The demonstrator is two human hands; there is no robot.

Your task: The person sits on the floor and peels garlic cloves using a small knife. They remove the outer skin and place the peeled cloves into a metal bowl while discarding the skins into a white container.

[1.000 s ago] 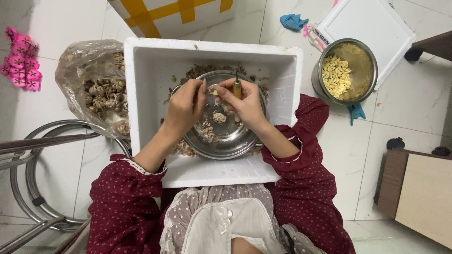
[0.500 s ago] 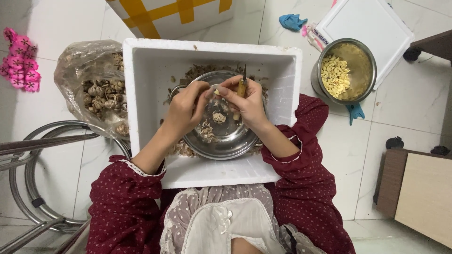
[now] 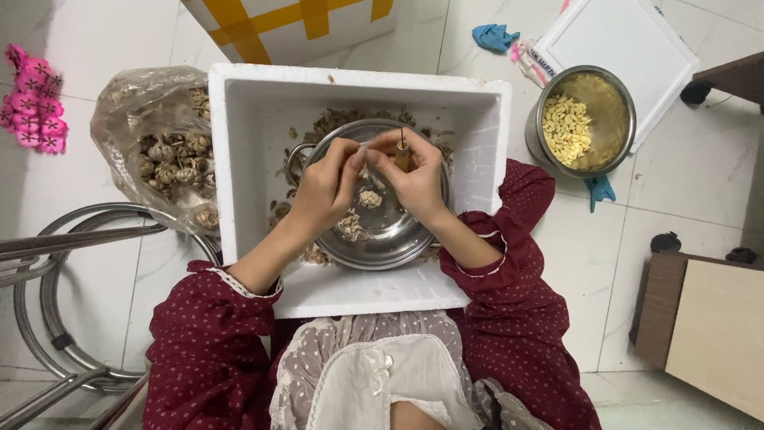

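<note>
Both hands meet over the steel bowl (image 3: 382,227), which sits inside a white foam box (image 3: 255,159) on the tiled floor. Left hand (image 3: 322,187) has its fingers pinched on a small pale seed (image 3: 363,154), held between the two hands above the bowl's far rim. Right hand (image 3: 414,179) has its fingers closed round a short wooden-handled tool (image 3: 402,151), metal tip pointing up.

To do this well, I'd say: keep the seed pinched low so the tip works clear of the fingertips, peel over the bowl so scraps drop in, use small strokes.

Bowl is shiny, round, with side handles; it holds dry brownish husk bits and a few lumps (image 3: 368,199). More husk litter lies in the box round the bowl, mostly at its far side. Foam is matt, thick-walled and rectangular.

Left of the box, a crinkled clear plastic bag (image 3: 139,119) of brown, ridged pods (image 3: 171,155). Off the box's far right corner, a round steel pot (image 3: 585,119) with smooth yellowish kernels (image 3: 567,127), resting on a white foam lid (image 3: 629,40). Sleeves are dark red and dotted.
</note>
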